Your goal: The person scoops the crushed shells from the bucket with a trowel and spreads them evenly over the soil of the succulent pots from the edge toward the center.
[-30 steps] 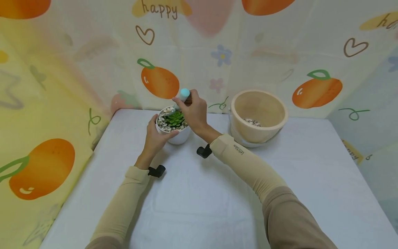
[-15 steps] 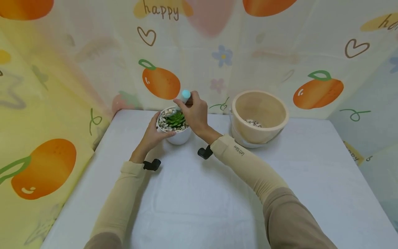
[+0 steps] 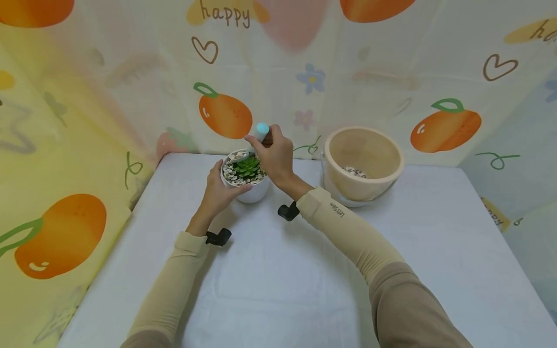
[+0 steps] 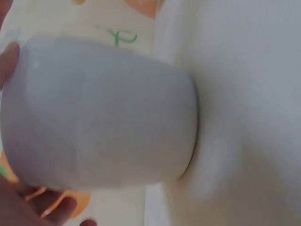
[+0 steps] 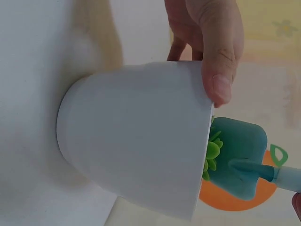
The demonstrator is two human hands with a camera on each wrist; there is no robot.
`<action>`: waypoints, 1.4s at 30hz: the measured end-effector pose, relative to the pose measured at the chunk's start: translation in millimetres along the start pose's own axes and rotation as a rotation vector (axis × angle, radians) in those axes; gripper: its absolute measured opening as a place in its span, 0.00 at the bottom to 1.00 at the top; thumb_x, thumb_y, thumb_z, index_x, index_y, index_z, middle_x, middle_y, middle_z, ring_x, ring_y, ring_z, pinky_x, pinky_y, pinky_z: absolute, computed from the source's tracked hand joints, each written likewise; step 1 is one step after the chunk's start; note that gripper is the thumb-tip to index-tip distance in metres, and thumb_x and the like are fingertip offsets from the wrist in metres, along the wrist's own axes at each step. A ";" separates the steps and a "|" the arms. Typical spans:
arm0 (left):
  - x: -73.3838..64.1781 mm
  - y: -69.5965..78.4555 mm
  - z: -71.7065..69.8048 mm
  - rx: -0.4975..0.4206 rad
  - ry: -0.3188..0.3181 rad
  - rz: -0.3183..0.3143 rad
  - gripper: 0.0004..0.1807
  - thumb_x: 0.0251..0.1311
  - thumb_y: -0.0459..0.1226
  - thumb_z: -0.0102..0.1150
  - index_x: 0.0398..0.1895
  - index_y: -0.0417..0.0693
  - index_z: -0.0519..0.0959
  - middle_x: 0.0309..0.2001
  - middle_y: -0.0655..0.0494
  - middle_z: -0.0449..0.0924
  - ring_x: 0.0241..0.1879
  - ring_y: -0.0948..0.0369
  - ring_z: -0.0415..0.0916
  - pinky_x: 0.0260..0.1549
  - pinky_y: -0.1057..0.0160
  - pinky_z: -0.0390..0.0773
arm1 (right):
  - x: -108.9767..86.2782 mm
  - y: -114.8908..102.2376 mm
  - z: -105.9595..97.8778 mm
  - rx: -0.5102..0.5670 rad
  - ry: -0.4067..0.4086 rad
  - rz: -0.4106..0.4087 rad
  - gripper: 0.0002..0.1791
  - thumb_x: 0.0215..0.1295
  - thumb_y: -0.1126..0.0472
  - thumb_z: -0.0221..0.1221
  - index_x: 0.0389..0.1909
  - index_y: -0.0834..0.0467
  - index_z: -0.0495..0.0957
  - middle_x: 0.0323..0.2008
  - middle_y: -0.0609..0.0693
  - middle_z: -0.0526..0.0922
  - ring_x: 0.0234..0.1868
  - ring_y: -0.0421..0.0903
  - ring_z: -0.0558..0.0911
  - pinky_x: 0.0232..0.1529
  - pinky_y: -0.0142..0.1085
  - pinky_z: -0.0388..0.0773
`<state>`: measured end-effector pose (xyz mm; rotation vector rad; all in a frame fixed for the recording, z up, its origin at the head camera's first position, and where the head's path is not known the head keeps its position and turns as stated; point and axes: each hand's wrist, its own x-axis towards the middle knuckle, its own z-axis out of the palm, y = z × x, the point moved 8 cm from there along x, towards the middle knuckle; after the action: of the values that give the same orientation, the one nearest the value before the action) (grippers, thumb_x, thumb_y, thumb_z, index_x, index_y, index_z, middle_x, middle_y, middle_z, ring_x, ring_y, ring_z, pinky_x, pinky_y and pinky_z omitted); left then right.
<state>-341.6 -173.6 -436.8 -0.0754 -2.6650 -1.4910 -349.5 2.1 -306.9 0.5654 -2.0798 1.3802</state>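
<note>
A white flowerpot stands upright on the table, filled with small pebbles around a green succulent. My left hand holds the pot at its left side, the thumb near the front of the rim and the fingers round the far side. In my right hand is the handle of a small teal hand trowel, gripped from above with the blade slanting down. That blade reaches over the back left of the pot, beside the leaves, with pale pebbles at it in the head view.
To the right stands a large beige bucket with some pebbles on its bottom. The white-covered table ends at a printed backdrop just behind both containers. My right forearm crosses in front of the bucket.
My right hand and the trowel have shifted slightly right, and the blade's tilt has changed over the pebbles. My left hand stays at the pot, its wrist moving a little.
</note>
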 end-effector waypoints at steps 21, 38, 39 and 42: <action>3.6 -4.5 5.9 -0.062 0.066 0.011 0.63 0.45 0.53 0.75 0.77 0.44 0.44 0.74 0.41 0.50 0.72 0.46 0.50 0.70 0.40 0.55 | -2.8 -3.0 -3.2 -0.043 0.002 -0.061 0.19 0.61 0.55 0.66 0.39 0.66 0.73 0.31 0.57 0.87 0.34 0.47 0.88 0.39 0.31 0.83; 8.6 -12.9 2.4 -0.048 -0.035 -0.008 0.62 0.49 0.49 0.73 0.78 0.45 0.41 0.77 0.43 0.46 0.76 0.46 0.44 0.72 0.39 0.48 | -3.6 -7.5 -2.6 -0.069 0.024 -0.086 0.19 0.60 0.56 0.68 0.36 0.66 0.73 0.29 0.57 0.86 0.32 0.47 0.87 0.36 0.32 0.83; 8.6 -13.9 2.9 -0.046 -0.036 -0.016 0.62 0.49 0.49 0.73 0.78 0.45 0.41 0.77 0.43 0.45 0.76 0.46 0.44 0.72 0.39 0.48 | -2.9 -7.9 -3.8 -0.067 0.032 -0.089 0.18 0.59 0.56 0.68 0.36 0.66 0.73 0.29 0.57 0.86 0.32 0.47 0.88 0.36 0.33 0.83; 8.5 -14.1 3.8 -0.047 -0.033 -0.018 0.62 0.50 0.50 0.73 0.78 0.47 0.40 0.77 0.44 0.44 0.76 0.46 0.43 0.72 0.38 0.47 | -0.7 -9.3 -7.4 -0.067 0.052 -0.093 0.18 0.59 0.57 0.68 0.35 0.66 0.73 0.28 0.57 0.86 0.31 0.48 0.87 0.36 0.34 0.84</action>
<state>-351.5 -177.8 -449.9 -0.0804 -2.6629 -1.5715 -341.5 5.5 -298.8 0.5849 -2.0241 1.2555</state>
